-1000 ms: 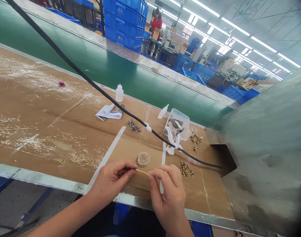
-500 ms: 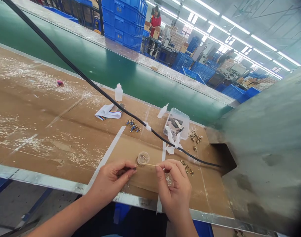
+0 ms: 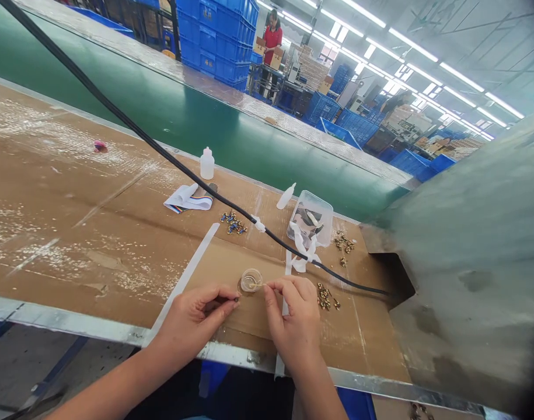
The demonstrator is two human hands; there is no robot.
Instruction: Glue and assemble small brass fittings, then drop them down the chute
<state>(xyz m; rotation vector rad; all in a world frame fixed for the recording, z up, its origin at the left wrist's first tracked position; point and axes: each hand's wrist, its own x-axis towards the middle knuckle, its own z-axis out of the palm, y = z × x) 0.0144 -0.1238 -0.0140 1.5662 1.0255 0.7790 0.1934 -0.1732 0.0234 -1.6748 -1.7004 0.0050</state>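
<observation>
My right hand [image 3: 295,321] pinches a thin wooden stick [image 3: 257,284]. The stick's far end is inside a small clear plastic cup [image 3: 244,274], which stands on the cardboard sheet between my hands. Left of the cup, my left hand [image 3: 190,321] closes thumb and forefinger on a tiny dark piece [image 3: 236,299]; most of it is hidden by the fingertips. Small brass-coloured parts [image 3: 324,296] lie just right of my right hand. Farther back is a pile of blue and gold parts [image 3: 233,223].
A black cable [image 3: 192,174] crosses above the bench. Behind it stand a white squeeze bottle [image 3: 207,163] and a clear tub [image 3: 327,233] with scraps. A metal panel [image 3: 459,262] rises at the right. Beyond the green conveyor belt [image 3: 284,154], a person in red stands near boxes.
My right hand has moved left toward the cup, and the stick's end has gone farther into it. My left hand has hardly moved. The view has shifted slightly.
</observation>
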